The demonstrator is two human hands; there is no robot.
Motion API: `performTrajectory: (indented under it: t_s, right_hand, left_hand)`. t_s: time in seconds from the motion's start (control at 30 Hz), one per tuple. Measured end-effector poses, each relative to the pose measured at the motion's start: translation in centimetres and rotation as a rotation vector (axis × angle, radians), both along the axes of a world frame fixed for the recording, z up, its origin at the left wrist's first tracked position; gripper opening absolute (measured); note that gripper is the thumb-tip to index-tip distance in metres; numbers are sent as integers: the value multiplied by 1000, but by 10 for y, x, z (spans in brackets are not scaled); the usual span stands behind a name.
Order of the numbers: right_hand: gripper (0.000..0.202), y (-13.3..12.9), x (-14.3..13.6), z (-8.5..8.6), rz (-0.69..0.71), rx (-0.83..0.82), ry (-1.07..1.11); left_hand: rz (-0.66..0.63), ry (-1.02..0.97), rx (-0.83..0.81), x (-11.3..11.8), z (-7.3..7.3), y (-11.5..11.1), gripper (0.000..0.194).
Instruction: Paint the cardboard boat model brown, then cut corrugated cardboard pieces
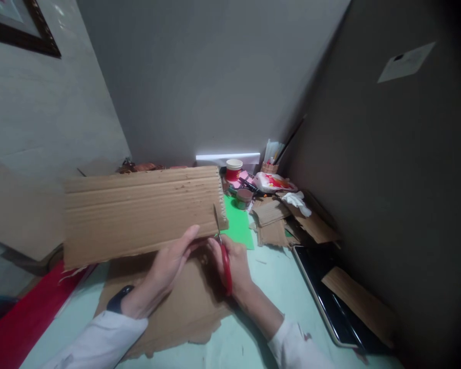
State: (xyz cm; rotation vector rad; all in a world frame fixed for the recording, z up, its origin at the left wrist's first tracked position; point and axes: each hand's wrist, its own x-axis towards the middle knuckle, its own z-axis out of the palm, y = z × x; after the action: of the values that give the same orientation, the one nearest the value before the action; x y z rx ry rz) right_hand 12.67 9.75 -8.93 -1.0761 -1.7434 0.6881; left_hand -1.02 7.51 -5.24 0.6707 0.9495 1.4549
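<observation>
A long brown cardboard sheet (142, 210) is held up tilted, with a ragged right edge. My left hand (172, 264) grips its lower edge, thumb on the front face and fingers hidden behind. In my right hand (234, 259) is a pair of red-handled scissors (226, 266), fingers closed round the handles. One blade shows in front of the cardboard near its right end, pointing up. Beneath both hands lies another cardboard piece (176, 318) with a torn lower edge.
Behind the sheet's right end stand a red and white cup (234, 170), a small jar (244, 199) and green paper (240, 230). Cardboard scraps (271, 225) lie to the right, beside a black tray-like object (318, 292) bearing a cardboard strip (357, 302). Red material (26, 312) is at left.
</observation>
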Motion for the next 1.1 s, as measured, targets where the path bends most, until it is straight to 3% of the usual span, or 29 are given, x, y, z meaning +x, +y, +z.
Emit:
performTrajectory:
  t_s: [0.27, 0.4, 0.6, 0.9, 1.1]
  right_hand:
    - [37, -5, 2, 0, -28, 5, 14]
    - [31, -7, 7, 10, -12, -52, 14]
    - [39, -8, 16, 24, 27, -90, 16]
    - [26, 2, 11, 8, 5, -69, 68]
    - [27, 4, 2, 1, -30, -72, 90]
  left_hand:
    - [8, -3, 2, -1, -4, -2, 28]
    - [12, 35, -9, 0, -2, -4, 28]
    - [3, 60, -11, 4, -1, -3, 27]
    - [-53, 43, -30, 3, -7, -1, 28]
    - [21, -8, -74, 2, -7, -1, 26]
